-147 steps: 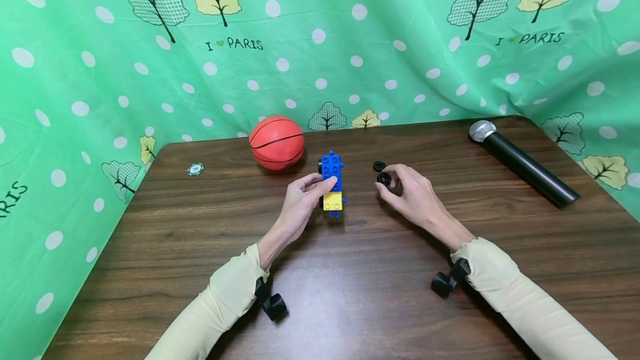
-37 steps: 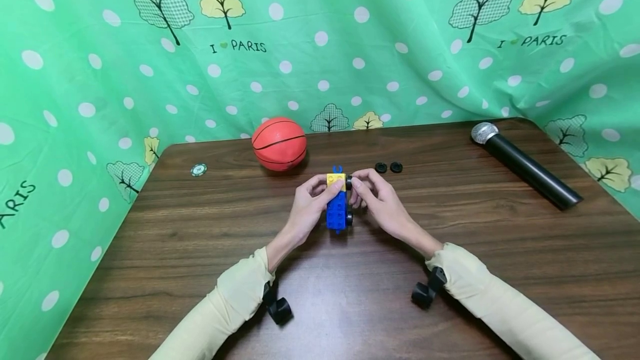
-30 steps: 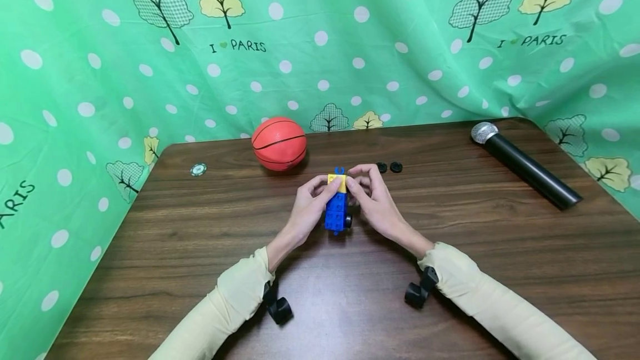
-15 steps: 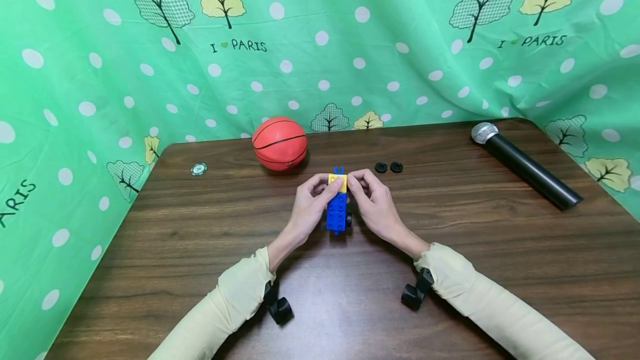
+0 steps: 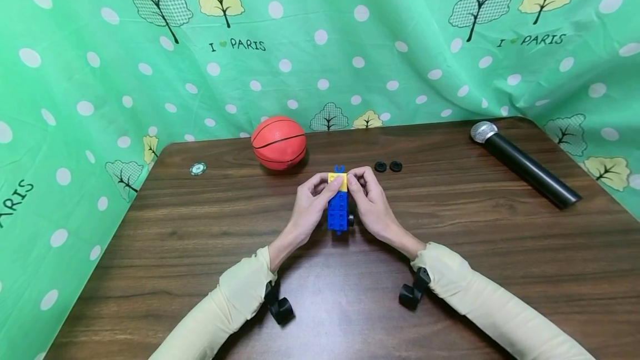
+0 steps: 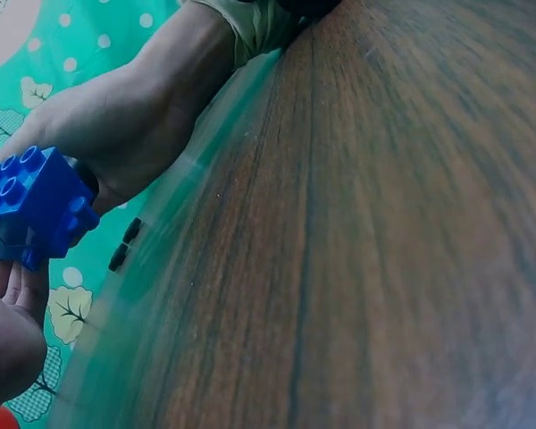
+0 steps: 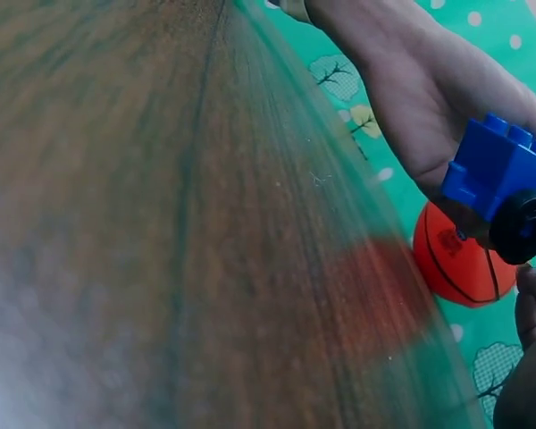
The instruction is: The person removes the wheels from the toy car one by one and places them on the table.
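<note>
Head view: left hand [image 5: 306,208] and right hand [image 5: 375,207] pinch a block car [image 5: 338,213], fingers [image 5: 317,180] curled, barely parted; uneven pressure might split it apart.

- Left hand [image 5: 311,201]: gripping the block toy [image 5: 337,213] from its left side, thumb laid over the top of its far end, fingers bent along its left flank.
- Right hand [image 5: 372,204]: at the toy's right side, thumb and index finger pinching its far end.
- Left forearm [image 5: 215,307] and right forearm [image 5: 500,301]: pale-sleeved, slanting inward towards the toy from its near side.
</note>
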Motion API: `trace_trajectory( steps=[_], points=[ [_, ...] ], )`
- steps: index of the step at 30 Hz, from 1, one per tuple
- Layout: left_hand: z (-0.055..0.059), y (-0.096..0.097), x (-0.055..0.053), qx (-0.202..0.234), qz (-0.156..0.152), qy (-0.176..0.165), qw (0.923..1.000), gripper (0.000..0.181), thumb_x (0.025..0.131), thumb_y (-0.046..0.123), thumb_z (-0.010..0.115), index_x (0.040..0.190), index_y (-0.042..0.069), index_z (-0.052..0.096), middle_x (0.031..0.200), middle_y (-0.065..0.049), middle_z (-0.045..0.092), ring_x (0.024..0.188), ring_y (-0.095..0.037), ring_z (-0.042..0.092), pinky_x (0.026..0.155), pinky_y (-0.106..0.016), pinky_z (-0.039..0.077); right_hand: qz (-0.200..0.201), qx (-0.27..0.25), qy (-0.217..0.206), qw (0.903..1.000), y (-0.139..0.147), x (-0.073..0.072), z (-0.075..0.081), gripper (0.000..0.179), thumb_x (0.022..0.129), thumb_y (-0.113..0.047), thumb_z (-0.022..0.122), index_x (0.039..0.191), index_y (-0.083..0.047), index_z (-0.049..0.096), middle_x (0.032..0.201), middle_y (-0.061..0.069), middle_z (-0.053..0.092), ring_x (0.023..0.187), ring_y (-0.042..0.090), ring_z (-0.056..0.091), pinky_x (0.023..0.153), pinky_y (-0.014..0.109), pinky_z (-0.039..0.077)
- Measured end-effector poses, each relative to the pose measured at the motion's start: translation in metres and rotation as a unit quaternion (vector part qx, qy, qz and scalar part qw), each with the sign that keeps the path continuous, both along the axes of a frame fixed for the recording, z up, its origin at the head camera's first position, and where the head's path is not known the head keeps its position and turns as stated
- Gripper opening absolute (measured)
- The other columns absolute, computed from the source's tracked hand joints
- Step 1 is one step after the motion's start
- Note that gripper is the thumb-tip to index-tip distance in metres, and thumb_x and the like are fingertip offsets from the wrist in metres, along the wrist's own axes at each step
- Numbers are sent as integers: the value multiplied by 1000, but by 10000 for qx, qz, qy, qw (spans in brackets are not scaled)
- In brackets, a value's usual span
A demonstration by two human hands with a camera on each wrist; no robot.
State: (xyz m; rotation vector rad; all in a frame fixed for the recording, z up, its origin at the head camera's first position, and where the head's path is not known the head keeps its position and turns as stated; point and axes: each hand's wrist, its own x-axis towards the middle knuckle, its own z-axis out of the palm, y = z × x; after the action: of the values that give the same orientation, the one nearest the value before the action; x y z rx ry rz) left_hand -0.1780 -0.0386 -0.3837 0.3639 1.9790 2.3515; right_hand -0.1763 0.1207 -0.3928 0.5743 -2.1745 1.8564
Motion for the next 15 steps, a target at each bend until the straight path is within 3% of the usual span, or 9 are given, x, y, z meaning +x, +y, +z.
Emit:
trace_trajectory(
  steps=[5, 10, 15],
  points=[
    [-1, -1, 0, -12, 55, -18, 10000, 28, 103, 20, 64, 117, -4, 66, 91, -2, 70, 79, -10, 64, 69, -23, 53, -239, 247, 546, 9979, 1, -2, -3, 12, 109, -5, 51, 113, 3, 59, 82, 9, 62, 71, 20, 56, 66, 23, 47],
    [-1, -1, 2, -300, 66, 34, 9995, 30, 104, 23, 63, 114, -4, 67, 89, -2, 69, 76, -9, 61, 68, -23, 49, -339, 432, 1113, 9923, 5, -6, -7, 9, 106, -5, 57, 105, 3, 60, 75, 5, 59, 64, 14, 50, 59, 21, 39],
    [-1, 0, 2, -466, 56, 101, 9988, 30, 104, 23, 62, 112, -5, 68, 88, -2, 70, 77, -9, 61, 70, -23, 49, -318, 601, 1236, 9900, 9, -9, -8, 7, 104, -7, 59, 101, 0, 59, 76, 0, 57, 66, 12, 49, 59, 20, 39]
  ],
)
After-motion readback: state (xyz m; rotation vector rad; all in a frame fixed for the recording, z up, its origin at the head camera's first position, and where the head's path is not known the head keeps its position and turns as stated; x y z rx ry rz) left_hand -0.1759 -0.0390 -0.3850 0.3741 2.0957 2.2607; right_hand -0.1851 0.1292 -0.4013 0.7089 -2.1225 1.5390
